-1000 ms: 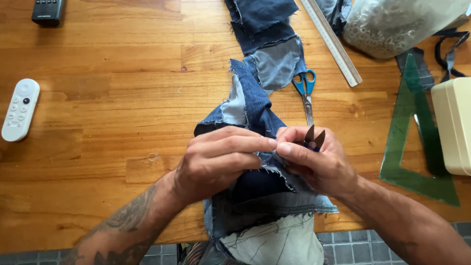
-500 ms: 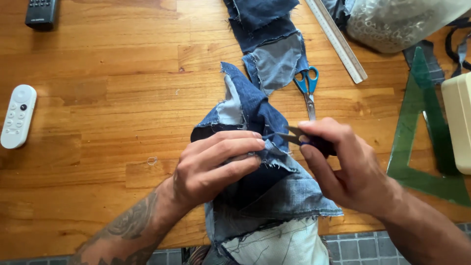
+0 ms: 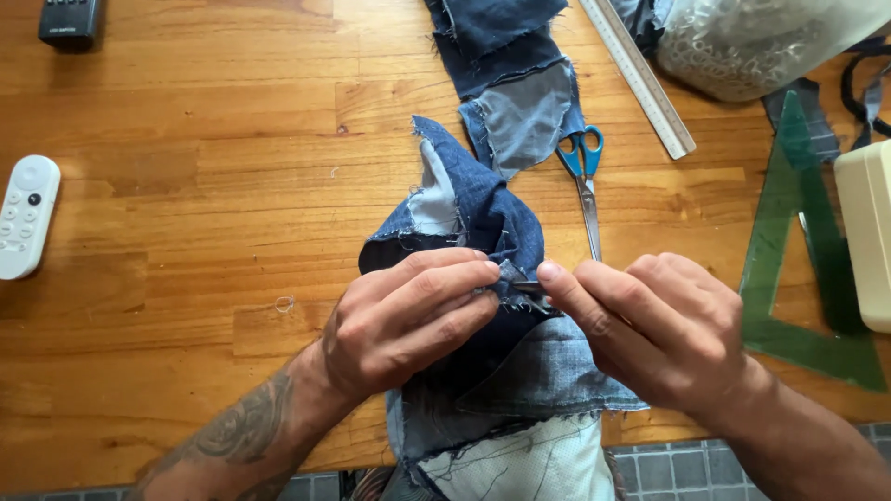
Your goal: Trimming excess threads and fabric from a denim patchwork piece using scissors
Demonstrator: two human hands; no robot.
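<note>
Seam-picking in hand: left hand (image 3: 408, 320) pinches the denim patchwork (image 3: 483, 232), right hand (image 3: 664, 339) grips a small metal tool (image 3: 531, 289) at its seam; next calls for steady, shallow strokes.

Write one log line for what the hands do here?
left hand: pinches denim patchwork | right hand: holds small metal tool at seam | scissors: lying idle

The denim patches (image 3: 483, 213) are laid down the middle of the counter (image 3: 213, 213). Scissors (image 3: 585, 186) are set just right of them, a ruler (image 3: 640, 79) behind those, a set square (image 3: 789, 278) farther right. 2 remotes (image 3: 26, 215) are placed far left.
</note>
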